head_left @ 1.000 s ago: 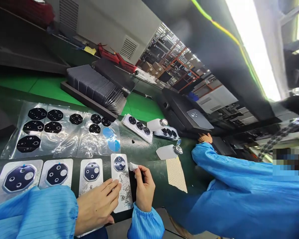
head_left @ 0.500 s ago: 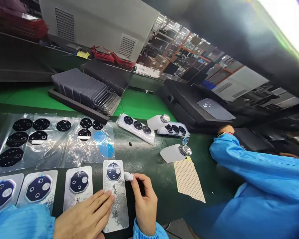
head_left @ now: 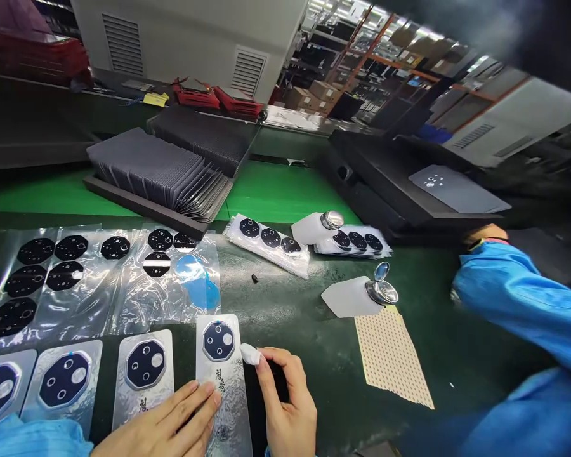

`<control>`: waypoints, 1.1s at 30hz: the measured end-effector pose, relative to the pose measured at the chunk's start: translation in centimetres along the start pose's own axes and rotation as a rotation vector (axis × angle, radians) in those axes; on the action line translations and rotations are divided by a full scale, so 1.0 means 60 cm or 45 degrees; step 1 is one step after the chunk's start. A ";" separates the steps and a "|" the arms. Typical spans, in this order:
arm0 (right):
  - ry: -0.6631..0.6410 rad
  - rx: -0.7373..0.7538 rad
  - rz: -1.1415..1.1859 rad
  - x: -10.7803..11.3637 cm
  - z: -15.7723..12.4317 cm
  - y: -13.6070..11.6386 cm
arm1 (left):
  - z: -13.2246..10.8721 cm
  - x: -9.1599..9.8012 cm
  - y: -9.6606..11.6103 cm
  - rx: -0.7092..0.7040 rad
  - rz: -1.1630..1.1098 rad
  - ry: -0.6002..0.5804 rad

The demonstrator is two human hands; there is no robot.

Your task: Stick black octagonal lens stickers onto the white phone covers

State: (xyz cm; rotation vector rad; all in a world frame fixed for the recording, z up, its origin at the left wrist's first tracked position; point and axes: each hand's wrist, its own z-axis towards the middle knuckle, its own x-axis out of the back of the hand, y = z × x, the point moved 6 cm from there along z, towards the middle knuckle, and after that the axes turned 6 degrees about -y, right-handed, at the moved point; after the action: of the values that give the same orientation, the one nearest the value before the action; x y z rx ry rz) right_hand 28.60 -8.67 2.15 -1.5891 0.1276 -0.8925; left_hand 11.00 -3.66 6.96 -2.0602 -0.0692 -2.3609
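Observation:
My left hand lies flat with fingers stretched out on a silver phone back cover, its fingertips near the printed characters. My right hand is closed in a pinch on a small white wipe, held just right of the cover's dark octagonal camera ring. Three more silver covers lie in a row to the left, each with a camera ring.
Clear film sheets with black octagonal rings lie further back, a tray of grey plates behind them. Two white dispenser bottles and a perforated beige sheet sit right. A co-worker's blue sleeve reaches towards a black fixture.
The view has swung to the right and down, so the covers sit lower in frame. Both hands stay on the same cover; the co-worker's arm has shifted right.

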 end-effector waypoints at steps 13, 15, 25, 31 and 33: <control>-0.285 0.208 -0.254 0.003 0.090 -0.044 | -0.007 -0.024 0.005 -0.048 -0.177 -0.259; -0.354 0.286 -0.478 -0.011 0.116 -0.059 | -0.010 -0.025 0.005 -0.035 -0.205 -0.213; -0.398 0.365 -0.663 -0.067 0.150 -0.066 | -0.014 -0.035 0.010 -0.006 -0.150 -0.137; -0.428 0.292 -0.540 -0.062 0.157 -0.061 | -0.018 -0.036 0.012 0.003 -0.067 -0.005; -0.430 0.268 -0.488 -0.058 0.156 -0.061 | -0.019 -0.033 0.013 0.003 -0.040 0.051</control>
State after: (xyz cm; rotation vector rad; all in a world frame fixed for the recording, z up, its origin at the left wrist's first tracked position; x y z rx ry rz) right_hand 30.35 1.65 4.22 -1.5651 -0.5089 -0.8797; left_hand 10.17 -4.54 4.86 -2.0252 -0.1046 -2.4178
